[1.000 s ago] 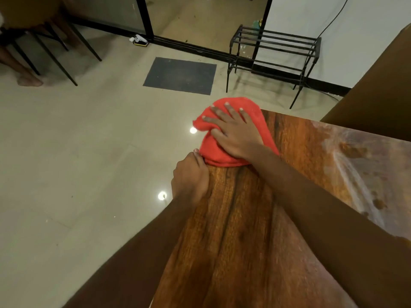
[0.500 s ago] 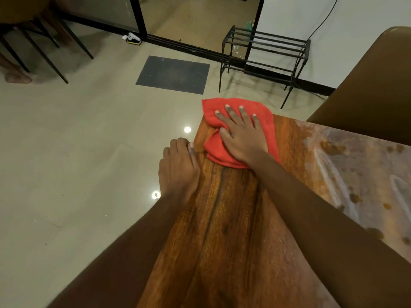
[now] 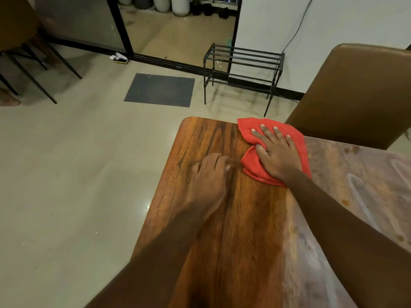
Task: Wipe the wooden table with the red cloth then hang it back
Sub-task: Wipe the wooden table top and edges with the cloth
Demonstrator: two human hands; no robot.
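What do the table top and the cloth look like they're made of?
Table top: apparently wood or wood veneer with a glossy finish, shown by dark grain streaks and pale glare at right. Red cloth: soft napped fabric, possibly microfibre, folding under the right hand.

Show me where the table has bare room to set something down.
Bare wood on the wooden table lies between the two forearms, and at the far left corner beyond the left hand. Crowded: the far edge, where the right hand presses the red cloth.
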